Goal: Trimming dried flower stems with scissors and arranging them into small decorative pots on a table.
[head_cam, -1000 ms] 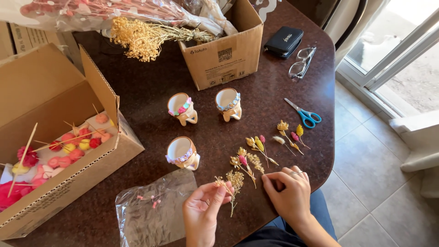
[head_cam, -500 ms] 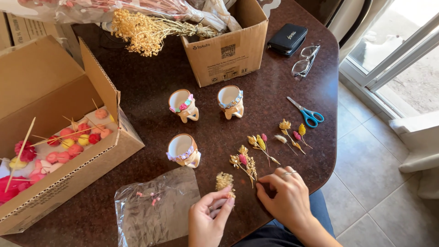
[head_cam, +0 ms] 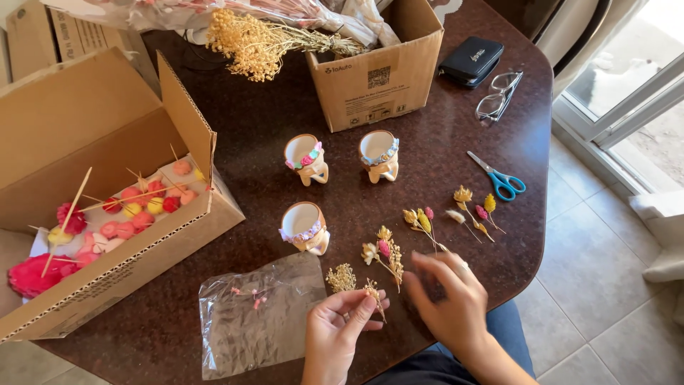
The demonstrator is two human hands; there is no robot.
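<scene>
My left hand [head_cam: 338,326] pinches a small bunch of dried yellow sprigs [head_cam: 349,281] near the front edge of the dark round table [head_cam: 235,150]. My right hand [head_cam: 452,303] hovers just right of it with fingers spread, holding nothing, its fingertips next to a little dried flower bundle [head_cam: 385,253] lying on the table. Two more small flower bundles lie further right, one [head_cam: 422,221] beside the other [head_cam: 474,207]. Three small ceramic cups stand in the middle: the nearest cup [head_cam: 305,227], a left cup [head_cam: 305,158] and a right cup [head_cam: 379,154].
A clear plastic bag [head_cam: 256,317] lies left of my hands. An open cardboard box [head_cam: 107,214] with pink, red and yellow flowers on sticks sits at left. Another box [head_cam: 377,68], dried yellow stems [head_cam: 249,43], blue scissors [head_cam: 499,178], glasses [head_cam: 497,100] and a black case [head_cam: 472,60] sit behind.
My left hand has turned palm up with the yellow sprigs, and my right hand has lifted off the table and opened its fingers.
</scene>
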